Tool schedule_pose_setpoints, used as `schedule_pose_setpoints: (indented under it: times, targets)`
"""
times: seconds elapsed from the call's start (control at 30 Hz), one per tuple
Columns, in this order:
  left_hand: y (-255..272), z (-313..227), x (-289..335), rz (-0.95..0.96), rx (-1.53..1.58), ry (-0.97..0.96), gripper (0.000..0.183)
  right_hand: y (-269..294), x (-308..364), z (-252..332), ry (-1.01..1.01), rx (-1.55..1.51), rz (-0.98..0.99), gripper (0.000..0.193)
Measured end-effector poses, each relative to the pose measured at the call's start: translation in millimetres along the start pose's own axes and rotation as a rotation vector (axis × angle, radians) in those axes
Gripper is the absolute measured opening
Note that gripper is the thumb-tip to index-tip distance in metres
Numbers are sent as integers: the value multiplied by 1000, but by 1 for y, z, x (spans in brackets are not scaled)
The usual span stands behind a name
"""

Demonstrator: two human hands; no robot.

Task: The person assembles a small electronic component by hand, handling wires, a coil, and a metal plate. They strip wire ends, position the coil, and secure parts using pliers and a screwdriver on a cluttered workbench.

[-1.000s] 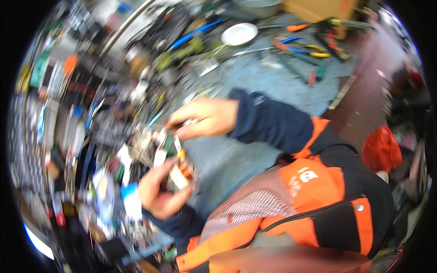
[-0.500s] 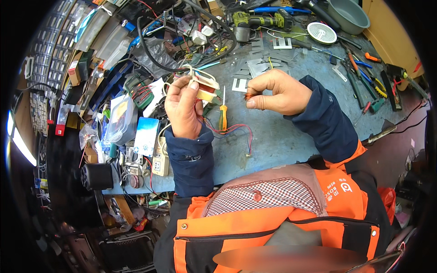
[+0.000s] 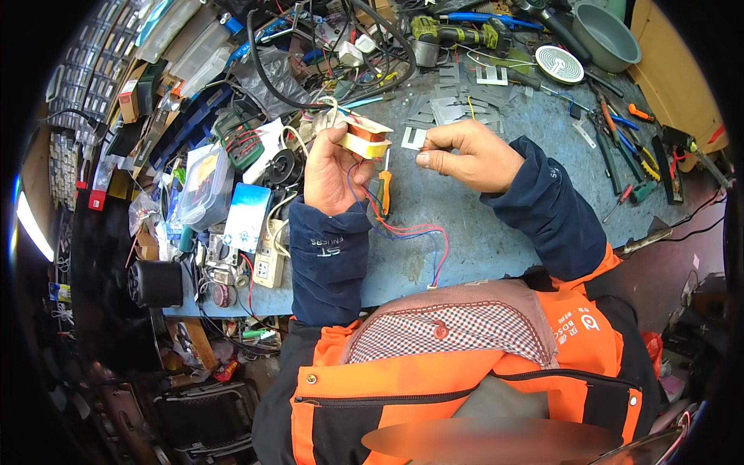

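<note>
Bobbin (image 3: 366, 134), wound with copper-coloured wire between cream and yellow flanges, sits in your left hand (image 3: 329, 174), beyond the screwdriver (image 3: 384, 194) and a little to its left. Your left thumb and fingers pinch its near end, and you have turned it since half a second ago: more of the wound side now faces right, so the coil lies open toward your other hand.

Your right hand (image 3: 477, 159) is on the screwdriver's right, thumb and forefinger pressed together at the tips. The copper-coloured tuft that showed there a moment ago no longer does; I can't tell whether you pinch a fine strand or nothing, so whether the coil and that hand are joined stays uncertain.

Red and blue leads (image 3: 411, 227) trail past the screwdriver to a small pale connector (image 3: 432, 287) on its near side. A pale E-shaped plate (image 3: 411, 139) lies just beyond it to the right, with more thin grey plates (image 3: 457, 110) farther off. A black spool (image 3: 285, 167) stands well to its left; a green power drill (image 3: 461, 36) lies far beyond it on the blue bench (image 3: 496, 240).
</note>
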State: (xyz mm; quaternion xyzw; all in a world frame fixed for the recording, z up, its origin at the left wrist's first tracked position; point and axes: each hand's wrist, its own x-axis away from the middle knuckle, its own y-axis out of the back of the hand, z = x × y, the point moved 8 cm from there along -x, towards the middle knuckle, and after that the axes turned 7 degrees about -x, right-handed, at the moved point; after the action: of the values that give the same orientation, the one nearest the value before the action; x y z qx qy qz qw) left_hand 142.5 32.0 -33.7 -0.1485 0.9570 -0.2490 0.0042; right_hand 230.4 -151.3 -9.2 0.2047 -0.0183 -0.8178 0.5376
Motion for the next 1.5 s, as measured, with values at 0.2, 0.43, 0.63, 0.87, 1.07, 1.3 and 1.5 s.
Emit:
schedule_pose_setpoints:
  times: [0.2, 0.43, 0.63, 0.87, 1.07, 1.3, 1.5]
  targets:
    - [6, -15, 2, -191, -204, -270, 33, 11, 3, 4, -22, -161, -74, 30]
    - [-14, -26, 15, -226, -537, -627, 39, 24, 12, 17, 66, -332, -203, 31]
    - [-37, -20, 21, -176, -765, -771, 42, 45, 18, 24, 211, -432, -334, 26]
    - [-63, -27, 31, -180, -1138, -992, 34, 51, 23, 30, 231, -457, -344, 24]
    - [-76, -22, 36, -127, -1219, -998, 31, 45, 25, 39, 281, -447, -309, 22]
    - [-79, -10, 31, -72, -1240, -986, 30, 55, 27, 37, 311, -599, -381, 17]
    - [-83, -7, 31, -17, -1255, -962, 30, 65, 25, 28, 388, -686, -465, 16]
